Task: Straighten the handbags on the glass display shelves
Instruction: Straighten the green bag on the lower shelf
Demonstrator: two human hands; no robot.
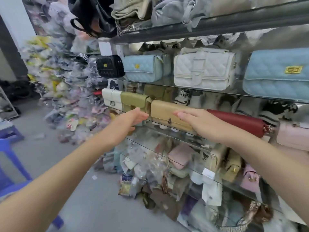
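Right hand (203, 122) flat, fingers extended, on front of tan handbag (168, 114); left hand (132, 118) open at its left end; bag on middle glass shelf (175, 129) between olive bag (135, 100) and red bag (237, 121); white bag (111, 100) far left.

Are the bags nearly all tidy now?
Partly. The top row looks neat, like the white quilted bag. Both hands, left hand and right hand, are at the tan bag. The lower shelf of jumbled bags is left.
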